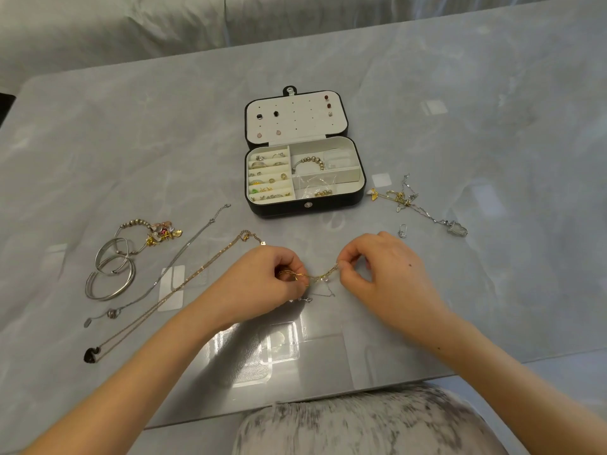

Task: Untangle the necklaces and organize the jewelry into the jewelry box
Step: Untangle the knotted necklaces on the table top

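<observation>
Midway through the sorting job, your left hand [262,277] and right hand [384,267] each pinch an end of a knotted gold chain [320,275]. It is stretched taut between your fingertips, just over the grey table [460,126]. Both hands have fingers curled in on the chain, and a finer strand droops below the knot.

Much seems done. Beyond your fingers the jewelry box [279,210] lies open, with studs pinned in its lid, rings and earrings tucked in the padded rows and a beaded bracelet in a side compartment.

Much also remains, by the look of it. Out past your left fingers, two necklaces lie straightened but unboxed: a silver necklace [184,254] and a gold necklace [184,284] with a dark pendant. Farther that way sit silver bangles [111,274] and a charm bracelet [147,231].

Out past your right fingers, near the box's corner, a second tangle [407,198] of gold and silver chains waits untouched, with a small silver clip [403,230] loose nearer to your knuckles.

Nothing blocks the way from your fingers to the box. The knot itself is probably the obstacle, since the links are fine and too small to trace here.
</observation>
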Motion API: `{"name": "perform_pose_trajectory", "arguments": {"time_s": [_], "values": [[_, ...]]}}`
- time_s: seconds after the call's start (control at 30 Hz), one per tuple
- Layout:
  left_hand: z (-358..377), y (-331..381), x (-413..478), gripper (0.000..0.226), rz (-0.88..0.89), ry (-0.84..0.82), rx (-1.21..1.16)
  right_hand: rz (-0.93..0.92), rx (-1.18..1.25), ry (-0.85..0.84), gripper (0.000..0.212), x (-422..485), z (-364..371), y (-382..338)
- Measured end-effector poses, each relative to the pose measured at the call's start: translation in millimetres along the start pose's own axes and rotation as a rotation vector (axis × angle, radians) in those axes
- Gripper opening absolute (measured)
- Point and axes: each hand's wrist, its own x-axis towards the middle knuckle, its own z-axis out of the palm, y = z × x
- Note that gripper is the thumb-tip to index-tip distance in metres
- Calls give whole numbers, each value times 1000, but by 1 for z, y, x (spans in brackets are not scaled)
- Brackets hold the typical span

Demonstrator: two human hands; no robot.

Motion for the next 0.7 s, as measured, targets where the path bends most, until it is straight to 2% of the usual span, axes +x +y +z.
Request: {"name": "perform_pose_trajectory", "arguments": {"time_s": [0.1, 0.3, 0.47, 0.6, 0.7], "values": [[-1, 0, 0, 6, -6, 15, 13, 87, 127, -38, 10, 2, -9, 4], [-2, 0, 0, 12, -4, 61, 20, 360, 735, -124, 17, 3, -20, 7], [4, 0, 2, 10, -5, 95, 42, 496, 1067, -94, 24, 6, -21, 6], [7, 2, 2, 10, 15, 124, 123, 493, 1117, -47, 22, 4, -21, 3], [8, 4, 3, 9, 27, 135, 123, 459, 1068, -15, 23, 4, -18, 1]]}}
